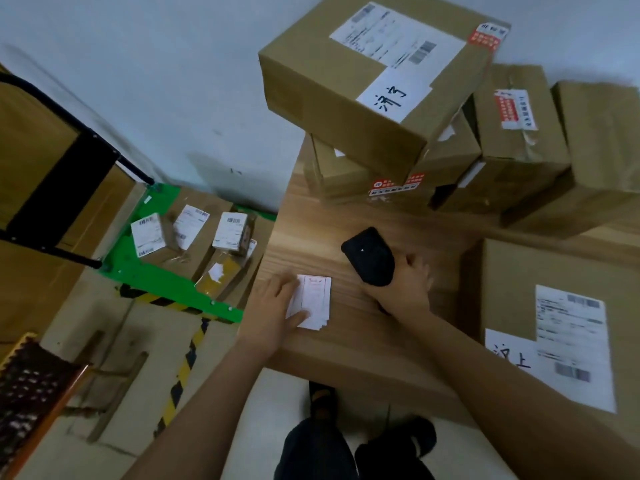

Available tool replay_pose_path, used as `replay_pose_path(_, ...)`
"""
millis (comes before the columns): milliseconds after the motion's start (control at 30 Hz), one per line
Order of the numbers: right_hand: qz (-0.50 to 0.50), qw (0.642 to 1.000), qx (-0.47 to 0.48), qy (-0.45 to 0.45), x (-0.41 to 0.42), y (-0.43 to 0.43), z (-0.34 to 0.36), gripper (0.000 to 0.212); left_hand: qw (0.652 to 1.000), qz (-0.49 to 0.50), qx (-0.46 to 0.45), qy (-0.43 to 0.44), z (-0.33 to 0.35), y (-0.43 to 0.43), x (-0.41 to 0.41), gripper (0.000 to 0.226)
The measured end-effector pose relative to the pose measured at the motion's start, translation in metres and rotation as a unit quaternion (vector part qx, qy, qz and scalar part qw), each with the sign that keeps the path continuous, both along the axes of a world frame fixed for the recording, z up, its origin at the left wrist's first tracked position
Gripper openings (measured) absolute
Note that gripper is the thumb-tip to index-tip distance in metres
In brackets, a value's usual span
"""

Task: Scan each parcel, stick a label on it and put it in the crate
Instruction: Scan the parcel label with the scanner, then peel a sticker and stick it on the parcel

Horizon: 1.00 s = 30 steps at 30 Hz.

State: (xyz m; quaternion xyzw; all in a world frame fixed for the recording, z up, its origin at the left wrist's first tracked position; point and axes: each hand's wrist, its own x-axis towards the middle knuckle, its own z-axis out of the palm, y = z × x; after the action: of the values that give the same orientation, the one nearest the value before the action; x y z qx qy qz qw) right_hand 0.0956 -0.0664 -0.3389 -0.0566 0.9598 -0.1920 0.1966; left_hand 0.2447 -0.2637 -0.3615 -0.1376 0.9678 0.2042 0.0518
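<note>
On the wooden table (346, 341) lies a small stack of white labels (315, 301). My left hand (273, 306) lies on its left edge, fingers over the top and thumb under the near corner. My right hand (405, 285) grips a black handheld scanner (369, 256) just right of the labels. A cardboard parcel (540, 306) with a white shipping label sits at the table's right side. More cardboard parcels (381, 81) are piled at the back. Down on the left, a green crate (138, 271) holds several small labelled parcels (194, 237).
A black-framed cart with cardboard (52, 168) stands at the far left. Yellow-black hazard tape (183, 368) marks the floor beside flattened cardboard. A dark basket (31, 393) is at the lower left. My legs and shoes (346, 438) show below the table edge.
</note>
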Motion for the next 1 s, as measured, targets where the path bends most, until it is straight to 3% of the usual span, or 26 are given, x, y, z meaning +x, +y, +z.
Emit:
replay_pose_path(100, 0.068, 0.994, 0.024, 0.077, 0.009, -0.003, 0.001, 0.076, 1.0, -0.008, -0.001, 0.005, -0.008, -0.003, 0.002, 0.062)
replay_pose_path(167, 0.153, 0.98, -0.02, 0.123, 0.022, -0.012, 0.0, 0.058, 1.0, -0.01, -0.007, 0.01, -0.01, -0.003, 0.002, 0.062)
replay_pose_path(233, 0.227, 0.964, -0.049, 0.13, 0.034, -0.025, -0.006, 0.04, 1.0, -0.005, -0.005, 0.015, -0.011, -0.002, 0.002, 0.063)
replay_pose_path(300, 0.256, 0.959, -0.051, 0.113, 0.042, -0.039, -0.015, 0.036, 1.0, -0.003, -0.004, 0.025, -0.013, -0.002, 0.003, 0.062)
replay_pose_path(467, 0.238, 0.964, -0.054, 0.103, 0.043, -0.048, -0.025, 0.035, 0.999, -0.005, 0.003, 0.053, -0.017, -0.004, 0.003, 0.061)
replay_pose_path(633, 0.157, 0.972, -0.165, 0.057, 0.043, -0.051, -0.013, 0.006, 0.997, 0.022, 0.033, 0.068, -0.008, -0.001, 0.002, 0.066)
replay_pose_path(733, 0.122, 0.968, -0.221, 0.008, 0.038, -0.047, 0.01, 0.005, 0.99, 0.027, 0.076, 0.115, 0.01, -0.001, -0.007, 0.063)
replay_pose_path(900, 0.16, 0.951, -0.263, 0.029, 0.025, -0.022, 0.063, 0.009, 0.984, -0.052, 0.122, 0.122, 0.058, 0.006, -0.033, 0.038)
replay_pose_path(1000, 0.131, 0.952, -0.269, 0.06, 0.016, 0.0, 0.091, 0.011, 0.973, -0.057, 0.183, 0.132, 0.088, 0.023, -0.048, 0.02)
